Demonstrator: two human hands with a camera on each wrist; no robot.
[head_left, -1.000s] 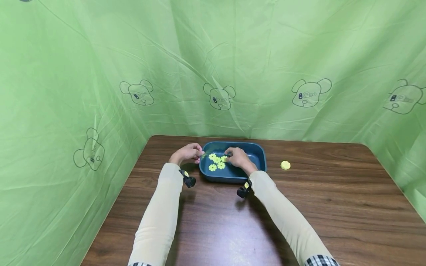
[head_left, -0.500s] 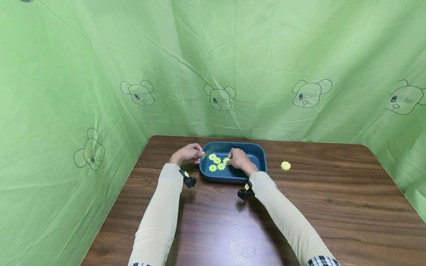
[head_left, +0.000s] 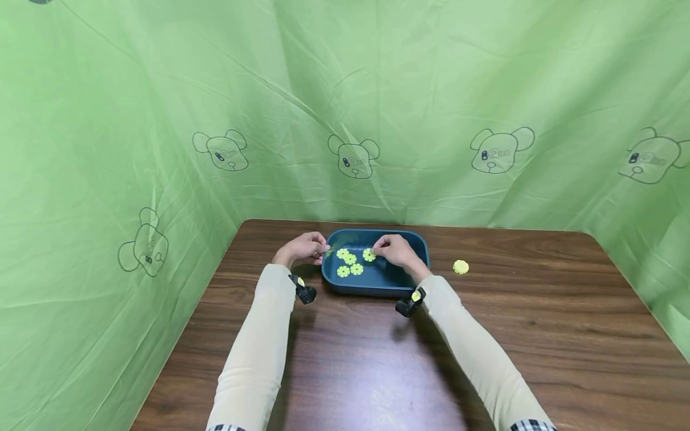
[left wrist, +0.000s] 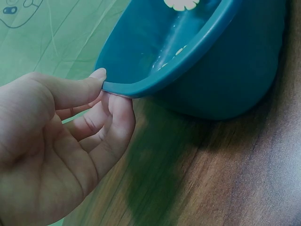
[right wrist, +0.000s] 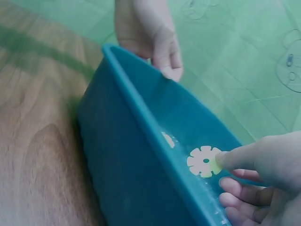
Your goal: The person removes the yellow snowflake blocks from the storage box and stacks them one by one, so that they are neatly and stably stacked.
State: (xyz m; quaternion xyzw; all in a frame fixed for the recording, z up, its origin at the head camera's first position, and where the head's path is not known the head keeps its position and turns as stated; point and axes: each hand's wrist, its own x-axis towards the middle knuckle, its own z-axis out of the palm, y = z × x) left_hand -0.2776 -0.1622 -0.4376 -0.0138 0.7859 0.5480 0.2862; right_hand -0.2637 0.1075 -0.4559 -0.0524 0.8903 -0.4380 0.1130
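A dark blue-green plastic basin [head_left: 372,291] stands toward the back of the table. My left hand [head_left: 304,246] pinches its left rim, thumb on top and fingers curled beneath, plain in the left wrist view. Over the basin's middle, my right hand [head_left: 398,250] holds a yellow notched, flower-shaped plastic disc [right wrist: 201,162] by its edge between thumb and index finger; its other fingers curl loosely below. Several similar yellow discs [head_left: 350,259] lie flat in the basin's left half, apart from the held one.
Right of the basin, a yellow scalloped pile of discs [head_left: 460,267] sits on the brown wood-grain table [head_left: 539,299]. A green curtain [head_left: 426,191] printed with bear heads hangs behind the table's back edge and along its sides.
My right hand has drawn to the right, taking one disc away from the group in the basin. The left hand keeps its place on the rim.
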